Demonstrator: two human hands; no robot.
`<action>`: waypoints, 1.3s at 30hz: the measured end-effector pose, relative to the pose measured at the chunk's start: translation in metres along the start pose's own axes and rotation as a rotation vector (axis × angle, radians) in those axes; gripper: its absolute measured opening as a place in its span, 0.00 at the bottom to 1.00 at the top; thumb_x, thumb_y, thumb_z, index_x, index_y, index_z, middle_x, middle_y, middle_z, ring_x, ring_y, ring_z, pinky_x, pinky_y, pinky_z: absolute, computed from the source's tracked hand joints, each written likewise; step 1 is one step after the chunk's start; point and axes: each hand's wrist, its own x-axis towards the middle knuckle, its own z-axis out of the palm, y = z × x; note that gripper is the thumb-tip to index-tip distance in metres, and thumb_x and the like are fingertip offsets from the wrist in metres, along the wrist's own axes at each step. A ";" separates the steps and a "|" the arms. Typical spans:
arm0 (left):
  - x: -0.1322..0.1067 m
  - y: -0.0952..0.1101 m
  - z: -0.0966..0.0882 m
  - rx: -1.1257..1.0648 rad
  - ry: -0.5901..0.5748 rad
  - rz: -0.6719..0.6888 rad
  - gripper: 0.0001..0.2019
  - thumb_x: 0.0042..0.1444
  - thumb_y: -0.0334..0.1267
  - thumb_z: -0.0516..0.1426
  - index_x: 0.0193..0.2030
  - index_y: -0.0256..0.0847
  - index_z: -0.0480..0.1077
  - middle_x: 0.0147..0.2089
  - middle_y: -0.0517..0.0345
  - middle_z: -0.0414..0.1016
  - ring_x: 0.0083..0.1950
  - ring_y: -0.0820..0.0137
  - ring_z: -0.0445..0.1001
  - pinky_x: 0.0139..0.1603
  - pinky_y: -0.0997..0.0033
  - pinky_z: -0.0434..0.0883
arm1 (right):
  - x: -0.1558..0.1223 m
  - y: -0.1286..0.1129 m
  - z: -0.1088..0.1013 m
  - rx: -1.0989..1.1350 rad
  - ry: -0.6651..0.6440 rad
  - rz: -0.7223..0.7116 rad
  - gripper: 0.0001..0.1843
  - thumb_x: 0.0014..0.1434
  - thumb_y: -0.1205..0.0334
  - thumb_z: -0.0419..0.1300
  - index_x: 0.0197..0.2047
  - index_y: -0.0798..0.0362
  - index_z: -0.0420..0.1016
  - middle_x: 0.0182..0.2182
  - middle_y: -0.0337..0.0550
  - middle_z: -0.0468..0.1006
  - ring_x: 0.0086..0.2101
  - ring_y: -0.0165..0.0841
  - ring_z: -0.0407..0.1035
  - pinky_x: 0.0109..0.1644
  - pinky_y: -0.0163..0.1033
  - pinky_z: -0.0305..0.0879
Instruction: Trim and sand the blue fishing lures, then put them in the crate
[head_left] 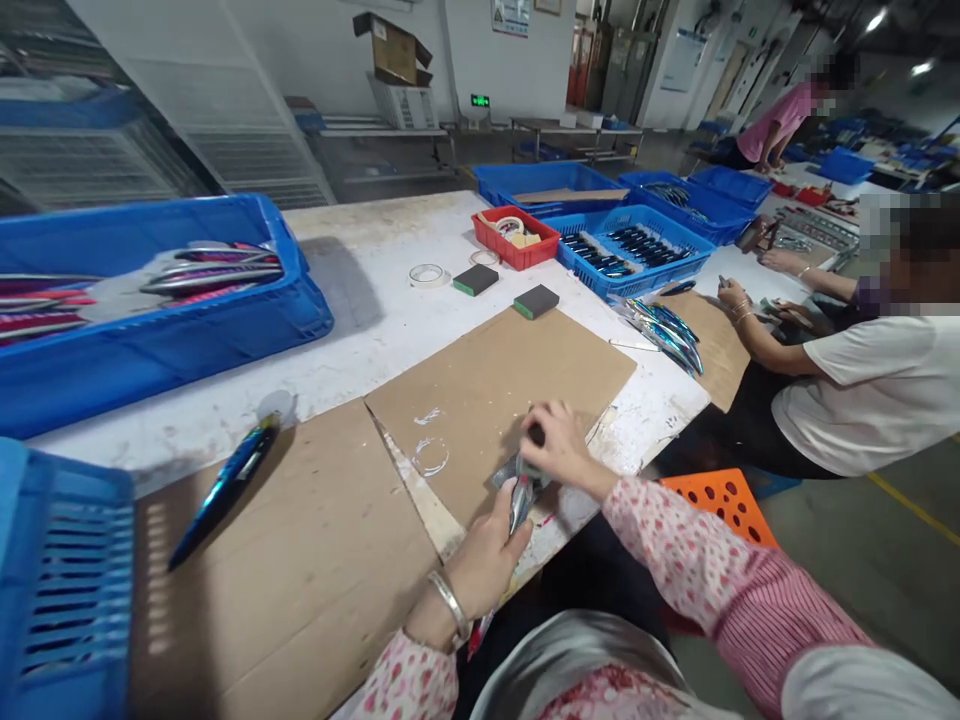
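Observation:
My left hand (491, 545) is closed around a shiny silver fish-shaped fishing lure (520, 508), held over the near edge of the table. At the lure's upper end, my right hand (556, 443) has its fingers curled together. A dark spot shows between its thumb and fingers; what it grips is hidden. A greyish, see-through piece (507, 470) shows beside the lure's tip, partly covered by my fingers. Under both hands lies a flat cardboard sheet (495, 385) with white ring-shaped marks. To the left, a blue-black lure (225, 487) with a clear round lip rests on a second cardboard sheet (322, 560).
Blue crates (300, 290) stand left, one holding pink and silver lures. Two dark sanding blocks (536, 300), tape rings (427, 275) and a red bin (517, 240) lie ahead. Lures (664, 335) are piled to the right, near a seated co-worker (862, 380).

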 end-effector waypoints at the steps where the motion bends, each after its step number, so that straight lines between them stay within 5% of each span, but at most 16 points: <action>1: 0.000 0.000 0.000 0.008 -0.007 -0.001 0.31 0.61 0.47 0.44 0.67 0.31 0.48 0.36 0.50 0.73 0.35 0.65 0.72 0.40 0.64 0.69 | -0.003 -0.001 0.001 0.024 -0.003 -0.025 0.09 0.54 0.59 0.59 0.40 0.50 0.71 0.47 0.44 0.67 0.48 0.39 0.59 0.49 0.44 0.58; 6: -0.004 0.001 -0.007 0.099 -0.040 -0.013 0.31 0.62 0.45 0.42 0.69 0.33 0.43 0.39 0.48 0.75 0.36 0.63 0.74 0.40 0.63 0.69 | 0.013 0.014 -0.010 0.010 0.068 0.036 0.08 0.53 0.60 0.59 0.38 0.50 0.72 0.44 0.45 0.68 0.48 0.41 0.59 0.51 0.47 0.58; 10: -0.008 0.005 -0.019 0.447 -0.091 0.022 0.30 0.61 0.37 0.44 0.69 0.38 0.42 0.51 0.40 0.72 0.48 0.58 0.74 0.45 0.61 0.69 | 0.031 0.030 -0.028 0.166 0.143 -0.021 0.08 0.50 0.64 0.58 0.37 0.53 0.71 0.44 0.46 0.67 0.49 0.39 0.61 0.54 0.46 0.57; 14: -0.002 0.011 -0.027 0.765 -0.072 -0.044 0.29 0.61 0.32 0.43 0.69 0.45 0.45 0.51 0.43 0.72 0.45 0.58 0.76 0.41 0.62 0.71 | 0.017 0.034 -0.035 0.147 0.001 -0.263 0.10 0.49 0.63 0.60 0.38 0.52 0.71 0.47 0.45 0.67 0.51 0.39 0.59 0.55 0.45 0.56; 17: 0.007 0.007 -0.026 0.871 -0.073 -0.014 0.28 0.61 0.30 0.42 0.69 0.43 0.46 0.48 0.42 0.73 0.43 0.58 0.77 0.40 0.61 0.72 | 0.006 0.029 -0.034 0.028 -0.069 -0.269 0.10 0.50 0.63 0.61 0.38 0.51 0.71 0.48 0.44 0.67 0.49 0.39 0.59 0.54 0.45 0.56; 24: 0.013 0.003 -0.026 0.890 -0.078 -0.019 0.25 0.61 0.30 0.43 0.65 0.36 0.53 0.43 0.43 0.75 0.40 0.58 0.77 0.39 0.63 0.72 | 0.016 -0.015 -0.015 -0.096 -0.146 -0.335 0.10 0.52 0.58 0.61 0.39 0.48 0.71 0.50 0.42 0.67 0.50 0.41 0.57 0.51 0.46 0.54; 31: 0.014 0.007 -0.029 0.844 -0.090 0.006 0.25 0.60 0.28 0.43 0.65 0.35 0.52 0.42 0.39 0.76 0.43 0.56 0.78 0.41 0.58 0.73 | 0.015 -0.001 -0.031 -0.155 -0.202 -0.297 0.09 0.52 0.61 0.61 0.38 0.49 0.71 0.49 0.43 0.68 0.48 0.41 0.58 0.50 0.45 0.54; 39: 0.012 0.012 -0.030 0.870 -0.112 -0.033 0.25 0.59 0.27 0.43 0.64 0.35 0.54 0.43 0.40 0.75 0.43 0.56 0.78 0.40 0.58 0.73 | 0.019 -0.017 -0.020 -0.165 -0.188 -0.340 0.09 0.53 0.59 0.60 0.39 0.49 0.71 0.51 0.44 0.67 0.49 0.42 0.57 0.49 0.46 0.53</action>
